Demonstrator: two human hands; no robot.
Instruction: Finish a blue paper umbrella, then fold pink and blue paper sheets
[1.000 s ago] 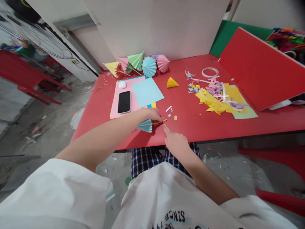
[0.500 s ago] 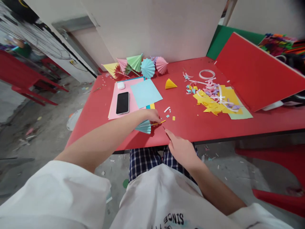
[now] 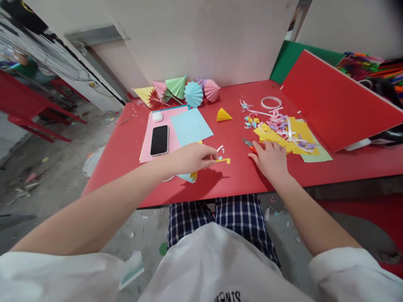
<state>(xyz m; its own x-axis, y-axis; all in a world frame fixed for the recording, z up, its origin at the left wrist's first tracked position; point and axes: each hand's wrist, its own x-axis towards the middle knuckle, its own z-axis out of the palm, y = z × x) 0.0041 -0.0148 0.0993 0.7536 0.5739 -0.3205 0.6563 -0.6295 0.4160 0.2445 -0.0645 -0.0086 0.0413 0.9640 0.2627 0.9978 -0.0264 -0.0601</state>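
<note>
1. I watch the left hand (image 3: 206,157) pinch a yellow stick (image 3: 222,160) over the red table (image 3: 241,178); loose fingertips could let it slip.
2. The right hand (image 3: 271,158) covers an orange-handled blade (image 3: 248,142); I can't tell whether it's gripped. A careless sweep could scatter yellow scraps (image 3: 266,133).
3. The stick's long axis runs sideways, free end pointing right.

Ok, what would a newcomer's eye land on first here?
Probably the cluster of folded pastel paper umbrellas along the far edge of the bright red table. Next come the loose yellow, pink and purple paper scraps by the person's right hand, then the black-screened phone lying on pink paper at left.
</note>
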